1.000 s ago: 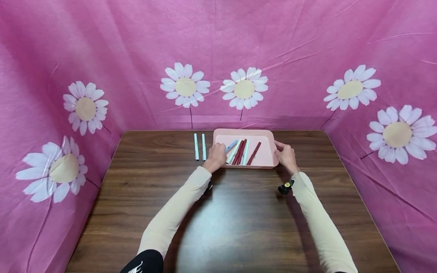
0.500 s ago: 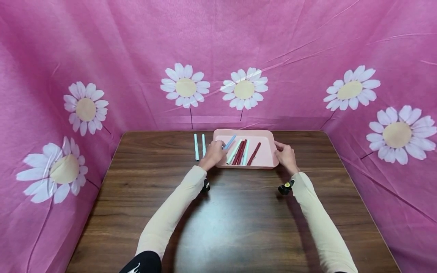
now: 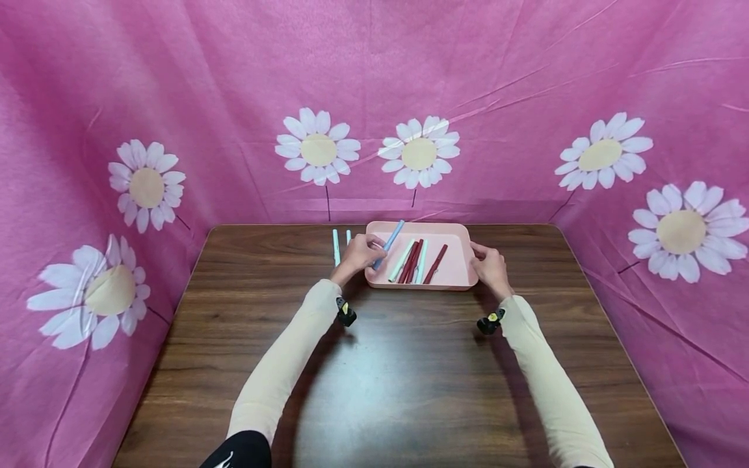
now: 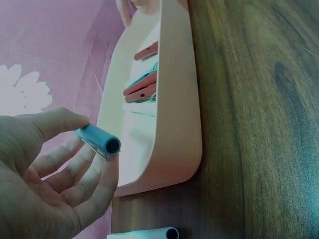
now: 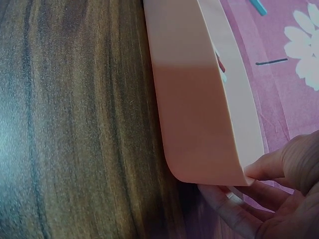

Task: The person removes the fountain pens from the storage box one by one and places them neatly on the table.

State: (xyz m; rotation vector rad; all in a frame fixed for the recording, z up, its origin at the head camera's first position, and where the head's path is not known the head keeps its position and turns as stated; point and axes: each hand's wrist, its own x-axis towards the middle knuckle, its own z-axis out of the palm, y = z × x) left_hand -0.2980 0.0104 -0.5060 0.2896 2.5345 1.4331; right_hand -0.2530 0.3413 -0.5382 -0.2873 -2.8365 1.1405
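In the head view my left hand pinches a blue pen over the left end of a pale pink tray. Close up in the left wrist view, the pen sits between thumb and fingertips, its clip and round end showing. Inside the tray lie several pens, among them a dark red pen and a mint pen. My right hand grips the tray's right end, thumb at the rim and fingers below it in the right wrist view.
Just left of the tray, a light blue pen and a second pale pen lie on the brown wooden table, partly hidden by my left hand. A pink curtain with daisies stands behind the table's far edge and along both sides.
My left hand has lifted the blue pen from among the other pens and drawn it left and up, toward the tray's left edge. The right hand and tray have stayed in place.
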